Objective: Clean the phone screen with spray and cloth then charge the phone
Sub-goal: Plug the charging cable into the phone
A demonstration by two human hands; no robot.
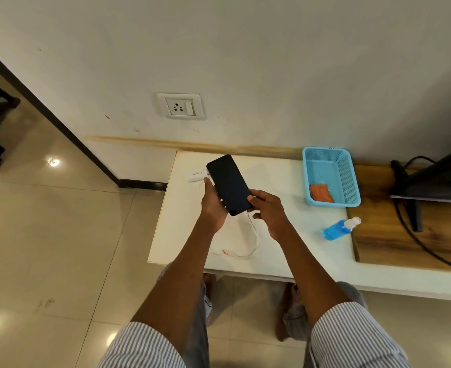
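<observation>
A black phone [229, 185] with a dark screen is held above the white table [285, 251], its top end tilted away to the left. My left hand [213, 205] grips it from beneath along its left edge. My right hand [268, 216] holds its lower right corner, and a white cable [253, 235] runs from that end down onto the table in a loop. A white charger block [196, 174] lies behind the phone. The orange cloth [322, 193] sits in the blue basket [349, 176]. The blue spray bottle [341, 229] lies on its side at the right.
A white wall socket [181, 105] with a switch is on the wall above the table's left end. A wooden board [410, 235] with a black stand [431, 181] and black cable [418, 243] lies at the right. Tiled floor stretches to the left.
</observation>
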